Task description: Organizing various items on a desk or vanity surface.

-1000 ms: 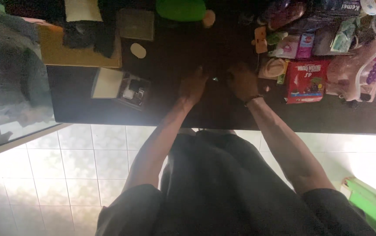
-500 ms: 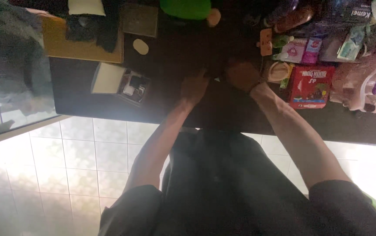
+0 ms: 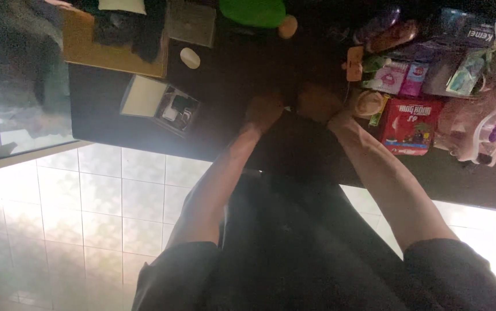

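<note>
Here both hands, the left hand [image 3: 263, 110] and the right hand [image 3: 319, 102], rest close together on the dark table [image 3: 110, 124], over a dark thing too dim to tell; their grip cannot be seen. Beside the right hand lies a red printed packet [image 3: 410, 125]; left, an open box with a white lid [image 3: 160, 105].

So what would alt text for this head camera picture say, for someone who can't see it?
Seen from above, a person's left hand and right hand meet close together on a dark table; what they hold is too dim to tell. A red packet lies right, an open box left.
</note>
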